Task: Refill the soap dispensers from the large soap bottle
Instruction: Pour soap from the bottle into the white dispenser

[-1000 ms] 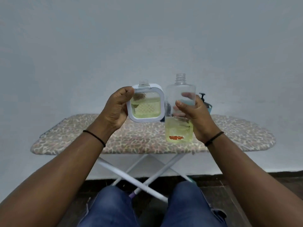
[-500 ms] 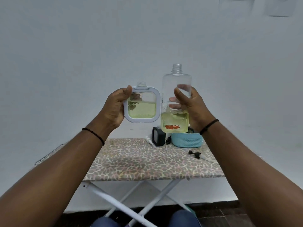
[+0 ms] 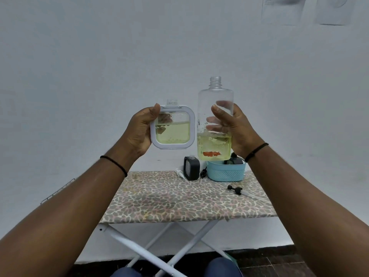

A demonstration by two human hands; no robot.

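- L hand (image 3: 139,132) grips square clear soap dispenser w/ white frame (image 3: 172,127) – thumb curled over top-left corner, fingers wrapped behind, seen through the plastic. Open neck up, abt half full of yellow-green liquid.
- R hand (image 3: 236,130) grips tall clear plastic soap bottle (image 3: 215,120) round its mid-body – thumb on front, fingers curled behind. Cap off, upright, liquid only in bottom third, orange label mark near base.
- Both held up side by side in the air, almost touching, well above the leopard-print ironing board (image 3: 179,200).
- Looks like a level check btwn pours. To top up well: bring bottle neck right over dispenser neck, tilt slowly – narrow opening, easy to spill. Keep dispenser level, stop short of the neck.
- On the board: black square dispenser (image 3: 191,168) w/ neck open, white pump head (image 3: 179,173) left of it, black pump (image 3: 203,172) just right, another black pump w/ tube (image 3: 235,189) nearer the R edge, light-blue plastic basket (image 3: 225,170) w/ a dark bottle inside.
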